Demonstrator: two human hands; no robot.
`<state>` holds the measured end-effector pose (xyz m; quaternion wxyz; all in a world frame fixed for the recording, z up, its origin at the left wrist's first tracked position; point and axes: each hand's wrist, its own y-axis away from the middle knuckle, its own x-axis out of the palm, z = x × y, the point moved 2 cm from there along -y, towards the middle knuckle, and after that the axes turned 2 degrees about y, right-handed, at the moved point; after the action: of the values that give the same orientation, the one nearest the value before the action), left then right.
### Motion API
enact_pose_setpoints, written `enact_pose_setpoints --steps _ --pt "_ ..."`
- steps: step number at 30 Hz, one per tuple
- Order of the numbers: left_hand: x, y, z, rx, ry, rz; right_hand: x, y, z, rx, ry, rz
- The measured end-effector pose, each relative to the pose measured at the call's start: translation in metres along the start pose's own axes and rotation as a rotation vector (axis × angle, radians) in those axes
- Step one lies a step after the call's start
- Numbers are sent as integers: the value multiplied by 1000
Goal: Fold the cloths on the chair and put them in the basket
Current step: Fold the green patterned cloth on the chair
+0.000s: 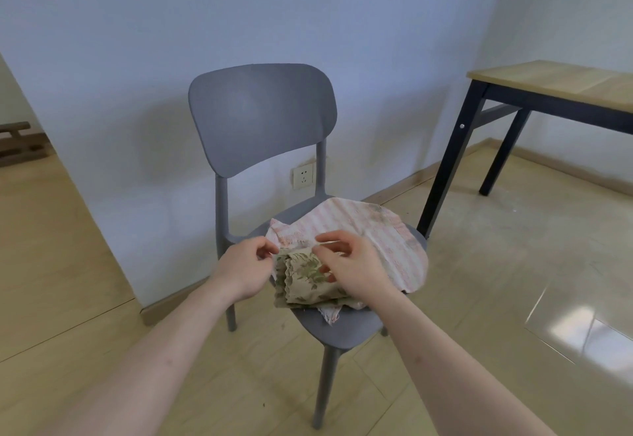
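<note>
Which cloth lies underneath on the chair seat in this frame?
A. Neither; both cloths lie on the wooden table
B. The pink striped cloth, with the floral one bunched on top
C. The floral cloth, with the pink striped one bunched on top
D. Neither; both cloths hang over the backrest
B: the pink striped cloth is spread over the chair seat, and the floral cloth sits bunched on it between the left hand and right hand.

Hands [301, 264] on chair's [262, 117] cloths [376, 230]
</note>
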<state>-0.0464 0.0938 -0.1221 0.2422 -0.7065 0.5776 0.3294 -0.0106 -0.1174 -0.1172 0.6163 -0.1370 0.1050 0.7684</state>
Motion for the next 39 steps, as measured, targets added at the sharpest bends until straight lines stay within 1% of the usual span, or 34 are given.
enact_pose_setpoints --steps 2,5,9,11,14,17,20,23,28,32,35,39 --pt "4 1 -6 11 -44 25 -16 -3 -5 29 -3 -74" --pt "12 1 -13 -33 -81 70 -35 -4 -19 37 156 -137" --pt "22 3 -20 -112 -128 29 -41 -2 -34 107 305 -79" --pt "27 1 -23 -147 -78 18 -40 -1 -37 114 334 -67" --pt "34 -3 -23 -194 66 7 -38 -1 -41 127 342 -91" --pt "37 -9 -25 -167 223 -53 -36 -1 -42 148 354 -50" --pt "33 -12 -32 -112 304 -115 -35 -3 -44 169 332 -4" --pt "33 -14 -27 -128 278 -112 -34 -6 -46 194 337 15" --pt "37 -21 -16 -182 205 -69 -30 -13 -42 249 294 -9" --pt "35 -27 -13 -232 134 -40 -25 -21 -42 249 253 -49" --pt "36 -29 -12 -264 160 31 -24 -29 -45 284 164 -65" --pt "35 -31 -14 -282 252 99 -27 -36 -45 371 16 9"
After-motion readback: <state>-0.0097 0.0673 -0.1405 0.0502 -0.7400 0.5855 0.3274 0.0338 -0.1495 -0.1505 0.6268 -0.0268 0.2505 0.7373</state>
